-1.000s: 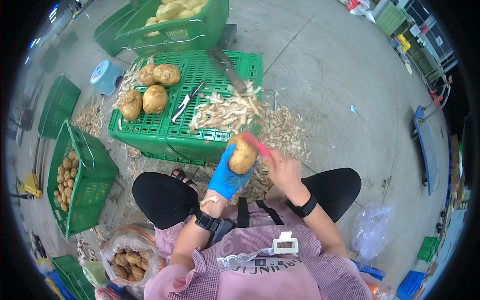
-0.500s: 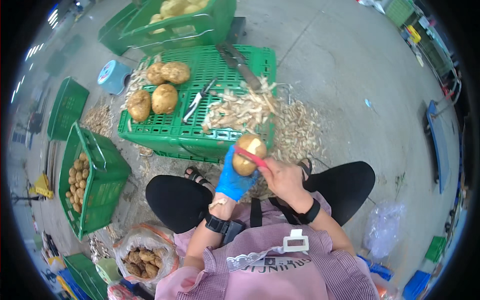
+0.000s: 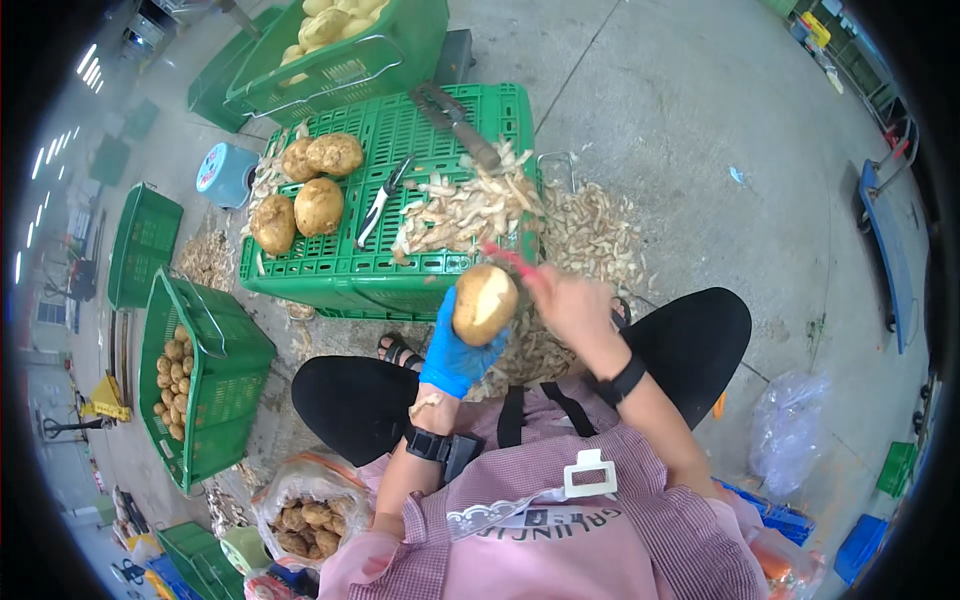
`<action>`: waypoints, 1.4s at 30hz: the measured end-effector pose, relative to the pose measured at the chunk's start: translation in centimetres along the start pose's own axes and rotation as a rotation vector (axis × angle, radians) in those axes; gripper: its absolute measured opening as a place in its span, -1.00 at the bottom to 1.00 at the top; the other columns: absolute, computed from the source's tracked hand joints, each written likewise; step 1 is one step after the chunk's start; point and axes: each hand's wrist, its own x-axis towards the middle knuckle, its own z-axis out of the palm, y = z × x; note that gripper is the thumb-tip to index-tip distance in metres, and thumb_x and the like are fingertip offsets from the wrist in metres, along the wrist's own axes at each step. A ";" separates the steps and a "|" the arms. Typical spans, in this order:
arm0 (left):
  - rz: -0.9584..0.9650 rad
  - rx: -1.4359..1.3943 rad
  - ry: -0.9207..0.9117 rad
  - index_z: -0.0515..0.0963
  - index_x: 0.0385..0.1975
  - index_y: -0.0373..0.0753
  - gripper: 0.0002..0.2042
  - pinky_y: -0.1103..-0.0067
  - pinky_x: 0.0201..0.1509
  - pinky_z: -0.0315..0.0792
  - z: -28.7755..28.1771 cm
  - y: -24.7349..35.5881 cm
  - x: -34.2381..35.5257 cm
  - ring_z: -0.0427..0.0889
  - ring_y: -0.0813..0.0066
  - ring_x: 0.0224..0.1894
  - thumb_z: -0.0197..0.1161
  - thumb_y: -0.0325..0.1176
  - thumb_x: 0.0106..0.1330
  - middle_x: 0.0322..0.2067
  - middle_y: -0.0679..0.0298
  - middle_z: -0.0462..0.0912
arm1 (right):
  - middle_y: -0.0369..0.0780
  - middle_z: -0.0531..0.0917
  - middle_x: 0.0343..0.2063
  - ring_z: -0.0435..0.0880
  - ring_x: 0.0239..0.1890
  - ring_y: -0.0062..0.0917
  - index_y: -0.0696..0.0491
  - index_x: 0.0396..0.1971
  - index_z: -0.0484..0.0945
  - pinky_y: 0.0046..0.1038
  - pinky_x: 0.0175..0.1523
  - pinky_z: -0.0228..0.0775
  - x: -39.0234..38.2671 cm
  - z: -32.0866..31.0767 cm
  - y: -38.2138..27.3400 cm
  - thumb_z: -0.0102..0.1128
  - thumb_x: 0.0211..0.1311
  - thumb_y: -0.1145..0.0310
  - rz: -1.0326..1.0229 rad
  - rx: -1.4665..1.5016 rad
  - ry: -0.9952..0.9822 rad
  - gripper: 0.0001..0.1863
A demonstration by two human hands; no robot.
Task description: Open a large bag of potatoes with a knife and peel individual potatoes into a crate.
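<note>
The blue-gloved left hand (image 3: pixel 458 358) grips a potato (image 3: pixel 487 303), a pale strip bared, at the crate's (image 3: pixel 350 292) near edge, on the person's side. The right hand (image 3: pixel 578 312) closes round a red peeler (image 3: pixel 512 262) near that same edge. Peelings (image 3: pixel 462 218) and four more potatoes (image 3: pixel 319 206) lie on the crate.

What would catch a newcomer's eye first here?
Most likely the bright blue-gloved left hand, holding a partly peeled potato near the picture's centre. Just right of it, the bare right hand grips a red peeler. Beyond, pale peelings lie heaped on a green crate.
</note>
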 end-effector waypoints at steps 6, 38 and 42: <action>0.135 0.070 -0.033 0.25 -0.07 -0.07 -0.57 0.41 -0.17 0.37 0.4 0.5 -0.2 0.37 0.35 -0.11 0.06 -0.09 0.06 -0.10 0.28 0.34 | -0.22 0.45 -0.79 0.43 -0.77 -0.37 -0.02 -0.60 0.44 -0.41 -0.68 0.22 -1.2 -2.1 -1.4 0.03 -0.04 0.22 -0.193 0.152 0.045 -0.84; 0.391 0.638 -0.095 0.11 0.02 -0.17 -0.44 0.44 -0.08 0.33 1.7 2.6 0.0 0.31 0.35 -0.03 0.16 -0.45 -0.04 -0.07 0.20 0.27 | -0.20 0.41 -0.85 0.40 -0.79 -0.30 -0.01 -0.64 0.37 -0.36 -0.67 0.19 0.7 -0.6 -1.2 -0.05 0.02 0.14 0.113 0.174 -0.021 -0.76; 0.329 0.648 0.007 0.13 0.01 -0.21 -0.43 0.49 -0.11 0.36 2.7 3.5 -0.1 0.34 0.36 -0.07 0.18 -0.49 -0.06 -0.11 0.21 0.31 | -0.20 0.42 -0.84 0.41 -0.78 -0.29 -0.01 -0.63 0.37 -0.34 -0.67 0.19 1.1 0.1 -0.1 -0.06 0.03 0.14 0.128 0.208 0.022 -0.76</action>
